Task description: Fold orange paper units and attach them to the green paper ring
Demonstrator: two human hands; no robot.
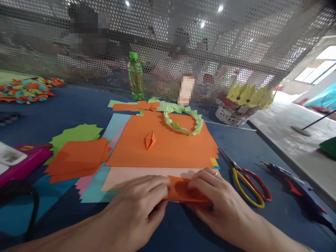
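A small orange sheet of paper (179, 184), with a straight edge towards me, lies between my hands at the front of the paper stack. My left hand (144, 196) presses its left end with curled fingers. At its right end, my right hand (212, 196) grips the paper, fingers on top and thumb low in front; a ring is on one finger. Just behind are large orange sheets (136, 154) on a pale pink sheet (120, 176). On the orange sheets rest a small folded orange paper piece (150, 140) and a ring of folded green paper (198, 122).
Scissors (245, 182) and a glue gun (296, 182) lie at right. Orange squares (78, 155) and green squares (76, 134) are stacked at left, near a magenta box (34, 157). A green bottle (135, 78) and a paper-trimmed pot (231, 113) stand before a perforated metal screen (157, 21).
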